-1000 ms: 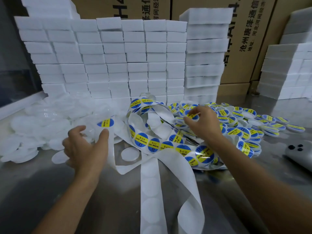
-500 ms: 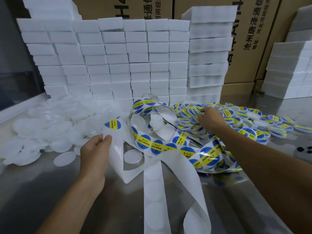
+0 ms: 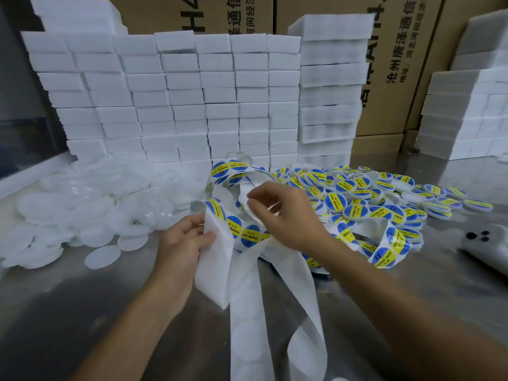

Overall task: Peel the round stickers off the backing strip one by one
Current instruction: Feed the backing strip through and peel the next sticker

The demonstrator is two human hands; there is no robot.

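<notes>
Fingers of your left hand (image 3: pixel 182 243) pinch the white paper backing strip (image 3: pixel 217 259); the next round blue-and-yellow sticker (image 3: pixel 217 210) sits just above. Your right hand (image 3: pixel 286 215), nearer, pinches a white disc (image 3: pixel 248 200).

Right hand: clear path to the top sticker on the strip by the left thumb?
Probably yes. The right hand hovers just beside that sticker, which faces up on the backing strip the left hand grips. Nothing lies between them, though the right hand's fingers seem to pinch a white round piece already.
</notes>
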